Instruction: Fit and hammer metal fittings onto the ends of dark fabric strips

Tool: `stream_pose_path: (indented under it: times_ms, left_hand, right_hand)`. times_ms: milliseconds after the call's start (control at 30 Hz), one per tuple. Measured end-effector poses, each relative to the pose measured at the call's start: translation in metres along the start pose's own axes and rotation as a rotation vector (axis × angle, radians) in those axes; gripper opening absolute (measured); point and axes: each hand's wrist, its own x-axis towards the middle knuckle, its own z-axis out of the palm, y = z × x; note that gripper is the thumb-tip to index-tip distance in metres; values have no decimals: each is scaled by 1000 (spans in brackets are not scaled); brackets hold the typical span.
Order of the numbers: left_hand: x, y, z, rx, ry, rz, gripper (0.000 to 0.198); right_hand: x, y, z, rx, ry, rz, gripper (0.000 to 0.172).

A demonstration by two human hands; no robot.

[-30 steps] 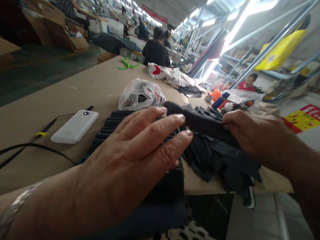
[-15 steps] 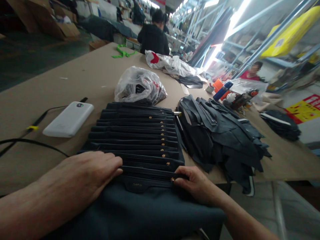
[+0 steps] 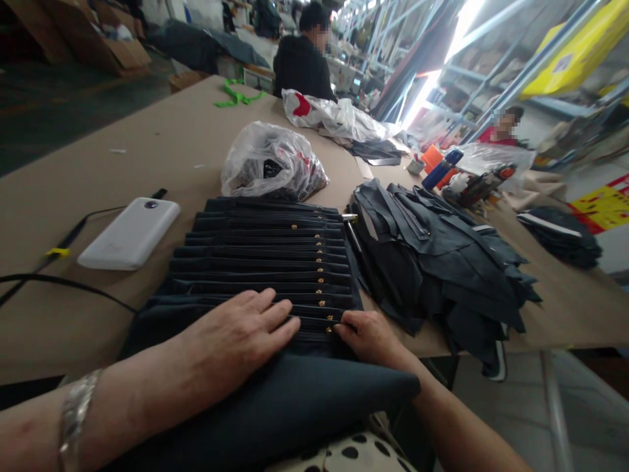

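Observation:
Dark zippered fabric pieces (image 3: 265, 252) lie overlapped in a row before me, a gold zipper pull near the right end of each. My left hand (image 3: 240, 337) rests flat across the nearest piece, fingers stretched out. At that piece's right end, my right hand (image 3: 368, 334) pinches the edge beside the lowest zipper pull (image 3: 329, 330). A dark fabric panel (image 3: 314, 387) hangs from the near side over my lap. The left palm hides part of the nearest zipper.
A white power bank (image 3: 130, 235) with a black cable lies left. Behind the row stands a clear plastic bag (image 3: 272, 160). Dark cut fabric pieces (image 3: 442, 262) are heaped at right, some over the table edge. A pen (image 3: 348, 217) lies between. Two people sit farther off.
My left hand has moved right and flattened out from a closed grip at the piece's left part. The nearest piece now lies against the row, its label tab no longer showing.

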Motion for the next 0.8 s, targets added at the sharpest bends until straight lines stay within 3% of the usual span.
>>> stream_pose_path:
  times_ms: [67,133,233,267,333,400,467,533,600,733,800]
  left_hand:
    - [0,3,13,16,-21,117,39]
    - [-3,3,27,42,-30,122,43]
    - [-7,1,40,31,-24,125,50]
    - [-9,0,41,12,-24,123,51]
    - [-10,0,39,-20,-29,116,51]
    - [-11,2,34,-32,-49,104,50]
    - [-11,4,26,-27,-57,92,53]
    - [-11,7,20,-16,-55,85,51]
    - [-10,9,16,6,-46,83,45]
    - [-11,13,14,17,-46,53,38]
    - [-11,13,11,-30,-71,37,39]
  right_hand:
    - [1,1,-7,-7,-26,-14,24]
    - [1,-1,-24,22,12,-53,20]
    - [-1,-15,-59,258,73,-252,21]
    - [-2,-24,-69,355,8,-360,24]
    - [-6,-43,-74,460,-283,-577,33]
    - [-11,-62,-60,362,-595,-700,42]
    - [-18,-73,-31,140,-702,-670,47]
    - [-24,-76,-3,-55,-564,-523,48]
    - [-27,-73,12,-234,-472,-418,44]
    - [-20,-61,0,-323,-471,-495,26]
    - [-6,-54,-8,-284,-352,-527,19]
